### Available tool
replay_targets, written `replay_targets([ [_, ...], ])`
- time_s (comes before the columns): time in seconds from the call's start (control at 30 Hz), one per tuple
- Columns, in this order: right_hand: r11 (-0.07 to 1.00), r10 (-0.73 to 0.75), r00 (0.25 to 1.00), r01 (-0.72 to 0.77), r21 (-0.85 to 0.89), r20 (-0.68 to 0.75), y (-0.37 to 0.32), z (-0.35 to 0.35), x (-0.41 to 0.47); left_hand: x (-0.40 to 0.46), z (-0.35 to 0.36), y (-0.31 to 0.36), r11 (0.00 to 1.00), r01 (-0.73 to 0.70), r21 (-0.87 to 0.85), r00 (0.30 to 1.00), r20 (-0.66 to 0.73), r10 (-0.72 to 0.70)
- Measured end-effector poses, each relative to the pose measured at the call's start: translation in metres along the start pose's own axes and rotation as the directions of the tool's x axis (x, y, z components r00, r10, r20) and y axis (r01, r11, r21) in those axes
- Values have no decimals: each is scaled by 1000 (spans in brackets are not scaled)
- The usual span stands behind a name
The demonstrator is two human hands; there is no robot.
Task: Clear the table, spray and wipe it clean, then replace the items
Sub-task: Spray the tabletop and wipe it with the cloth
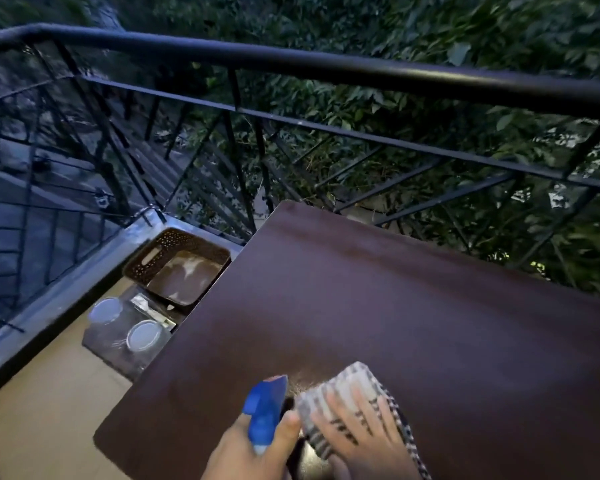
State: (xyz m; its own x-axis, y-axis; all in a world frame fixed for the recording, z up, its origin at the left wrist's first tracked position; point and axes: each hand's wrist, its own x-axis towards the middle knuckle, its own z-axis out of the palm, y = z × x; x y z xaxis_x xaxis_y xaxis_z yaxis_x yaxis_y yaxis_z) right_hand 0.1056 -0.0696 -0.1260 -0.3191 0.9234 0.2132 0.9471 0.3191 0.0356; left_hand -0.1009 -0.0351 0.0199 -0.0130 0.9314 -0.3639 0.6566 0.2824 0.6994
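Left hand (pixel 253 452) fingers wrapped round blue spray bottle (pixel 265 408), right hand (pixel 357 434) flat, fingers spread on checked cloth (pixel 347 386), dark worktop (pixel 413 323), balcony railing (pixel 326 67) behind.

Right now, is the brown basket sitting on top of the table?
No, the brown basket sits down on the floor beside the table, next to a clear tray holding two round lids.

Table (pixel 395 323) in front of railing (pixel 291 67), foliage (pixel 430 109) behind it. On table's near edge: left hand (pixel 246 448) with spray bottle (pixel 265 410), right hand (pixel 364 434) just beside it on cloth (pixel 347 382). Floor left of table: basket (pixel 174 261), nearer a tray (pixel 125 341) with 2 glasses (pixel 144 336).
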Motion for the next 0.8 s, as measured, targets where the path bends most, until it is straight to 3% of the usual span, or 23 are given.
replay_targets([
  [0.1,972,72,982,-108,210,173,7,-6,33,14,-4,3,989,36,-146,999,39,-30],
  [0.3,882,379,886,-434,185,269,37,9,119,43,-19,3,994,86,-68,987,139,-76],
  [0.47,822,495,821,-548,155,284,31,12,140,65,-39,-1,997,34,-76,994,111,-25],
  [0.6,750,550,795,-605,268,254,17,15,138,73,-52,3,988,42,-149,997,70,-32],
  [0.7,743,500,842,-537,401,200,-1,18,130,74,-63,9,976,28,-217,999,33,-22],
  [0.8,615,482,851,-497,612,206,-25,17,124,71,-71,18,954,4,-300,999,-40,-17],
])
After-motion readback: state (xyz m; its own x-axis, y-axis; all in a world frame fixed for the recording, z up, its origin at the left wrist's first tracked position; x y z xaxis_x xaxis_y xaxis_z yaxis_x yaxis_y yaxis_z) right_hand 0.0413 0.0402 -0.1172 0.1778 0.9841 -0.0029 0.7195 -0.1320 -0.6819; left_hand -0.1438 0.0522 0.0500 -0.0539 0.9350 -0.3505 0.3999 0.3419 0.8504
